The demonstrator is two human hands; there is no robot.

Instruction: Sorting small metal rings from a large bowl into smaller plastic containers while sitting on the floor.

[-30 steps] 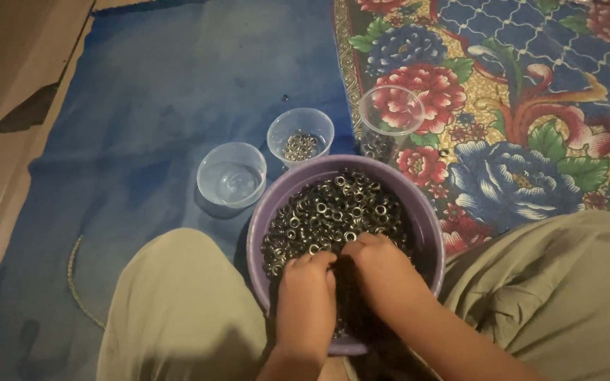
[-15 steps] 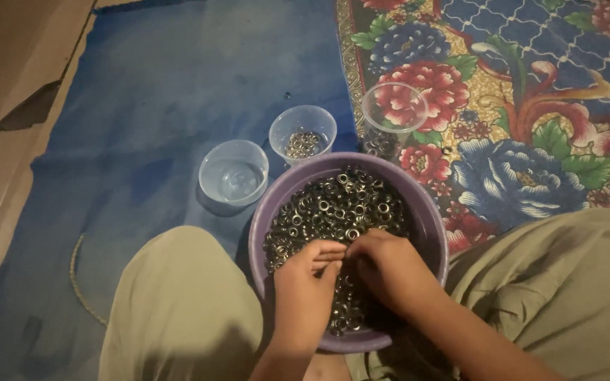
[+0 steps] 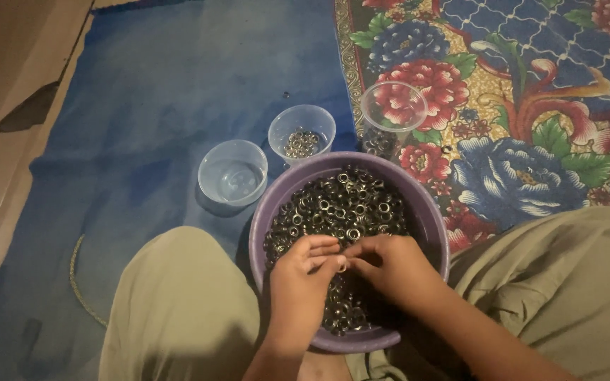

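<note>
Blue matting (image 3: 142, 92) fills the left and middle of the frame, with a bare brown floor strip (image 3: 1, 141) along the far left edge and a flowered rug (image 3: 531, 106) in reds, blues and greens across the upper right. Just left of centre sits an empty clear cup (image 3: 232, 171); beside it a second clear cup (image 3: 302, 132) with a small heap of metal rings at its bottom, and further right a third clear cup (image 3: 393, 109) standing on the rug's edge. Below them, centre frame, a purple bowl (image 3: 428, 212) rests between the person's khaki-clad knees, heaped with small shiny metal eyelets (image 3: 340, 204), silver rims with dark holes. Left hand (image 3: 301, 282) and right hand (image 3: 390, 264) meet over the pile, fingertips pinched together on a single eyelet (image 3: 342, 267) between them, both hands resting in the bowl.
</note>
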